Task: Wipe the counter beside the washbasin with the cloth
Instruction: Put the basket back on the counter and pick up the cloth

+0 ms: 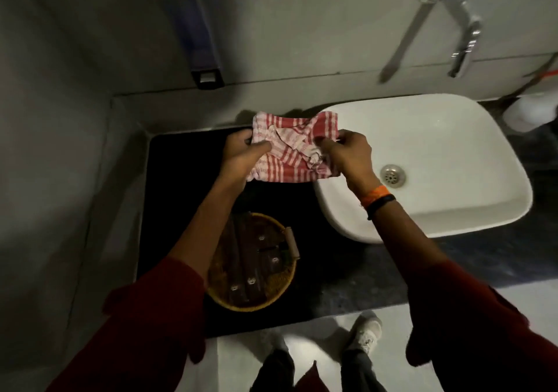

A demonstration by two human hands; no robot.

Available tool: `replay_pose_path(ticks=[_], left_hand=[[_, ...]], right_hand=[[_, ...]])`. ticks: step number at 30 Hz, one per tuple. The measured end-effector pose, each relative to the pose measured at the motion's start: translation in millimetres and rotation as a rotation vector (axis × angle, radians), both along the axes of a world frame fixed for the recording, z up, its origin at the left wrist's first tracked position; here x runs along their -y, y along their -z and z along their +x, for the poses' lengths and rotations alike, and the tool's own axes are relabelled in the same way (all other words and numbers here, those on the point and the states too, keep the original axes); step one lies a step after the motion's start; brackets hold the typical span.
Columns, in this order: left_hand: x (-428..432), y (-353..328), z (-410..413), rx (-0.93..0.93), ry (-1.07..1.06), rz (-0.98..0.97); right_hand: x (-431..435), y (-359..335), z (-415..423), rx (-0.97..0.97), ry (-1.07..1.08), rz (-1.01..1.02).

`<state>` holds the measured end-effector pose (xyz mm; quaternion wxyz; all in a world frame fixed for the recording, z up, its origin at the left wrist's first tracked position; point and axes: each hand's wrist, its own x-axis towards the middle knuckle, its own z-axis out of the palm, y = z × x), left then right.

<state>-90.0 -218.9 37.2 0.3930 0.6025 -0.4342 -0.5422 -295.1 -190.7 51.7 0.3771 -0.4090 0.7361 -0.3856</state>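
The white rounded ceramic washbasin (437, 138) sits on the right of the black stone surface (181, 186). The red-and-white checked cloth (294, 147) is held over the basin's left rim, between both hands. The round woven basket (280, 289) stands nearer, left of the basin.

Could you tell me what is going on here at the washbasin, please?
A person is holding a red-and-white striped cloth with both hands: the left hand grips its left edge, the right hand pinches its right side. The cloth is bunched and held above the dark counter, next to the white washbasin. A woven basket sits on the counter nearer the person. Wiping does not seem underway yet.
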Motion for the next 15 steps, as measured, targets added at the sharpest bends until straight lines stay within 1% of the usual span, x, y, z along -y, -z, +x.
replay_pose_path(ticks=[3, 5, 7, 10, 13, 15], left_hand=[[-10.9, -17.1, -74.2, -0.055, 0.073, -0.013], [-18.2, -19.5, -132.9, -0.054, 0.123, -0.006], [-24.8, -17.0, -196.2, -0.044, 0.159, 0.036], [-31.9, -13.9, -301.3, 0.013, 0.204, 0.083], [-34.2, -13.9, -407.1, 0.044, 0.223, 0.072], [-30.0, -11.8, -473.9, 0.147, 0.276, 0.028]], right_hand=[[-20.7, -12.2, -74.3, 0.140, 0.071, 0.024], [-35.5, -13.8, -132.8, 0.180, 0.102, 0.024], [-47.2, -11.8, -194.1, 0.185, 0.127, 0.041], [-57.9, -2.2, -293.8, 0.125, 0.182, 0.061], [-56.9, 11.4, -394.8, 0.063, 0.232, 0.057], [-51.0, 22.2, -460.5, 0.069, 0.256, 0.057]])
